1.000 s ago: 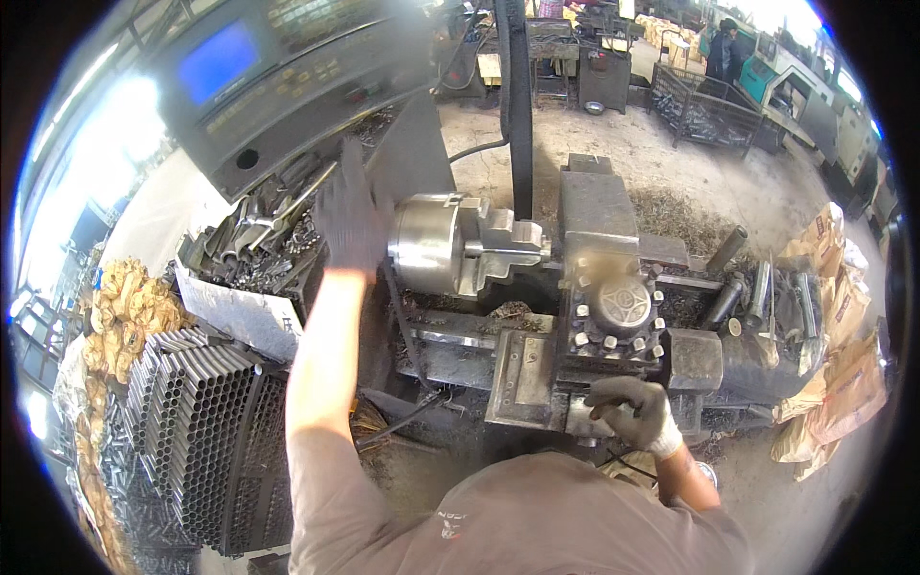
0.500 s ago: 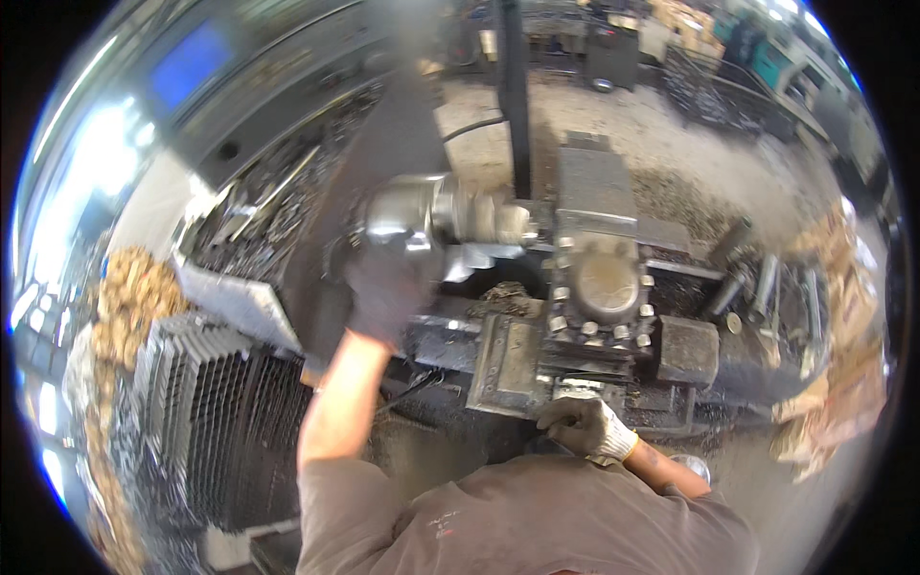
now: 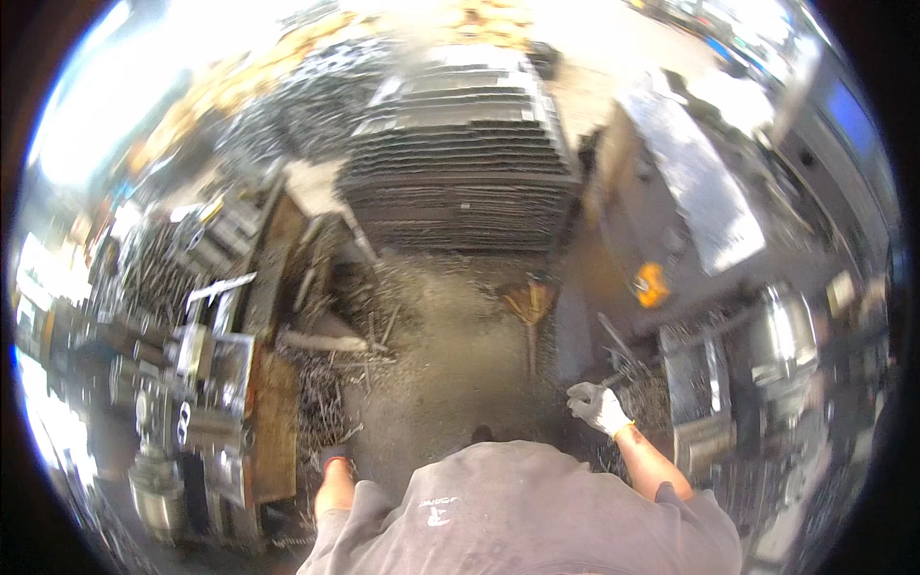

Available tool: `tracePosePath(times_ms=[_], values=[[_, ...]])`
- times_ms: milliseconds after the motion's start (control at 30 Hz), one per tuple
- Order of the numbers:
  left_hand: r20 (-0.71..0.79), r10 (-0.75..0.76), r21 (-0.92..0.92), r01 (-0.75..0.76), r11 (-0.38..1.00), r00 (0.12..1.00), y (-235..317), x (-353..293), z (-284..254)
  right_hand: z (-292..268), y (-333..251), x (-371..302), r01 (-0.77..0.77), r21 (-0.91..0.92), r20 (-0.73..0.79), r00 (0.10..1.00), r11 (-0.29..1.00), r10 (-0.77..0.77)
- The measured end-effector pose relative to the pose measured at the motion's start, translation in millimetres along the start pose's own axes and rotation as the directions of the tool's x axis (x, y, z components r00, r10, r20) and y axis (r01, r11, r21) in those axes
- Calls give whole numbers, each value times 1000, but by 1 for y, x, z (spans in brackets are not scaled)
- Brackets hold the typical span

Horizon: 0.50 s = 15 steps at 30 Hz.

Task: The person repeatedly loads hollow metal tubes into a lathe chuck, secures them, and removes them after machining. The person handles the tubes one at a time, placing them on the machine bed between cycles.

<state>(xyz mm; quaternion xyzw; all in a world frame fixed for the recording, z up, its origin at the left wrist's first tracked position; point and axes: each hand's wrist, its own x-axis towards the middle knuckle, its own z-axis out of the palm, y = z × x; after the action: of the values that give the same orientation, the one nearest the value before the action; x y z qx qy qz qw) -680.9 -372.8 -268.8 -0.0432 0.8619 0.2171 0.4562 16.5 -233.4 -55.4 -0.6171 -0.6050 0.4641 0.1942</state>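
My right hand (image 3: pixel 596 407), in a whitish glove with dark finger areas, hangs to the right of my body. Its fingers are loosely bent and slightly apart, with nothing visible in them. Beside it lies a heap of metal chips (image 3: pixel 644 402) at the foot of the right-hand machine. At my left side, my left hand (image 3: pixel 334 454) shows only as a small dark shape with a red edge above the bare forearm. Its fingers cannot be made out. A pile of stringy metal shavings (image 3: pixel 326 407) lies nearest to it on the floor.
Ahead stands a tall stack of dark ribbed metal parts (image 3: pixel 460 206). A broom-like tool (image 3: pixel 529 305) stands before it. Machines flank me: a left one with a wooden board (image 3: pixel 276 422), and a right one with a shiny cylindrical chuck (image 3: pixel 781 335). An orange object (image 3: pixel 652 286) rests on the right-hand ledge.
My view has swung left from the machine to the aisle and metal stack. My left hand has left the shiny chuck and dropped to my side; my right hand has come away from the machine.
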Motion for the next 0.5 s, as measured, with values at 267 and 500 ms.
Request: tracePosePath(times_ms=[267, 500], values=[[-2, 291, 929, -106, 354, 957, -145, -53, -99, 72, 132, 141, 678, -666, 725, 686, 311, 59], [204, 85, 563, -188, 805, 975, -227, -99, 52, 130, 207, 226, 739, -611, 792, 570, 283, 221]])
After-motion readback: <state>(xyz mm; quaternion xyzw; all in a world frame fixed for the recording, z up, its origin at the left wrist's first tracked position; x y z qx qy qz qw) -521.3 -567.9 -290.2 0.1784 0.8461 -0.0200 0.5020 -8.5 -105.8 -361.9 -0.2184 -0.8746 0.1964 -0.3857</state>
